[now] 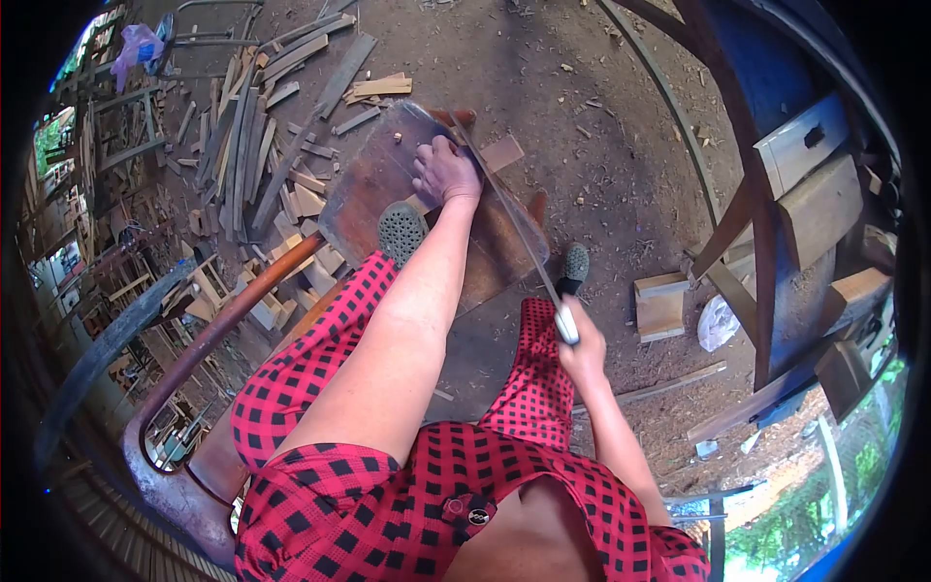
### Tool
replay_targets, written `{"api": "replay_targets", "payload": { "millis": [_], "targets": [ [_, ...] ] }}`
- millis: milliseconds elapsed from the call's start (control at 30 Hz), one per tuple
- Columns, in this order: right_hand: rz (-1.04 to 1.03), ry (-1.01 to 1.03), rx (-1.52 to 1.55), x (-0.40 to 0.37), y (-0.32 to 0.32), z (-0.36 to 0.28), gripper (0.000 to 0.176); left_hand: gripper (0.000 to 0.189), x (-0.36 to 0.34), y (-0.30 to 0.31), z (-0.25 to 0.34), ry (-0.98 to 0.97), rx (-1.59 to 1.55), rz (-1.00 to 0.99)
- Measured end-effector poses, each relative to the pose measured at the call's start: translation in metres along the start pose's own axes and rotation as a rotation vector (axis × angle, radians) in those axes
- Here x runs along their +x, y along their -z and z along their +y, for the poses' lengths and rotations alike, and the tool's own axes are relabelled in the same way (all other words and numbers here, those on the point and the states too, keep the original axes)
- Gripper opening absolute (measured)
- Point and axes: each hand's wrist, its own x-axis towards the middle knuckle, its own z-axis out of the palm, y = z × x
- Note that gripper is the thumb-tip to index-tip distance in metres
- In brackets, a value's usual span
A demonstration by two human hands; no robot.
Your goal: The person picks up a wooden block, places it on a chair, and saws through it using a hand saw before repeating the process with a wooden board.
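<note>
head view: saw (525,235) stretches forward from gripping right hand (584,344).

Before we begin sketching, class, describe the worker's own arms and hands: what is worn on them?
The left hand and right hand show no gloves, and no watch or bracelet is visible. The arms are bare up to short sleeves of red cloth patterned with black squares.

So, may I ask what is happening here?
A person's right hand grips a saw, which lies across a short wood piece. The left hand rests on that piece, over a brown seat, where one shoe also seems planted. How deep any cut goes cannot be seen.
</note>
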Motion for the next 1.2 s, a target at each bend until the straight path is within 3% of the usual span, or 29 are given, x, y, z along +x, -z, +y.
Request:
{"api": "replay_targets", "payload": {
  "millis": [100,167,333,400,500,567,667,767,867,967,1033,1067,1100,1200],
  "targets": [
    [0.019,0.125,0.005,0.077,-0.029,-0.009,0.065,0.023,0.001,-0.004,-0.005,-0.023,-0.051,0.009],
    [0.008,0.091,-0.021,0.077,-0.027,-0.012,0.065,0.021,0.006,-0.008,-0.005,-0.042,-0.048,0.056],
    [0.019,-0.011,-0.106,-0.048,0.013,0.03,0.066,0.021,-0.003,0.005,0.003,-0.003,0.026,-0.021],
    [0.028,-0.042,-0.062,-0.059,0.023,0.025,0.069,0.021,-0.005,0.006,0.003,-0.009,0.03,-0.021],
    [-0.071,-0.109,-0.027,-0.002,0.01,-0.002,0.058,0.021,-0.005,0.007,0.005,-0.02,0.025,-0.014],
    [-0.07,-0.072,0.005,0.051,-0.017,-0.012,0.061,0.022,-0.007,0.006,0.001,-0.029,0.027,-0.011],
    [-0.046,-0.033,0.027,0.069,-0.035,-0.013,0.062,0.022,-0.004,0.005,0.001,-0.019,-0.002,-0.01],
    [0.063,0.022,-0.006,0.009,-0.009,0.005,0.066,0.021,-0.005,0.005,0.004,-0.005,-0.021,-0.021],
    [0.002,-0.072,-0.039,-0.059,0.02,0.032,0.063,0.021,-0.003,-0.002,-0.002,0.013,0.008,0.004],
    [0.025,-0.009,-0.069,-0.029,0.003,0.025,0.063,0.023,-0.003,-0.006,-0.004,-0.044,-0.01,0.068],
    [0.033,0.03,-0.012,0.032,-0.017,0.004,0.063,0.026,-0.003,-0.004,-0.004,-0.06,-0.038,0.056],
    [-0.092,-0.084,0.06,0.061,-0.019,-0.012,0.063,0.026,-0.004,-0.004,-0.005,-0.057,-0.037,0.061],
    [-0.051,-0.008,0.082,0.078,-0.029,-0.014,0.061,0.026,-0.003,-0.004,-0.004,-0.06,-0.043,0.066],
    [-0.005,0.03,0.009,0.063,-0.022,-0.017,0.058,0.024,-0.003,0.001,-0.001,-0.032,-0.035,0.03]
  ]
}}
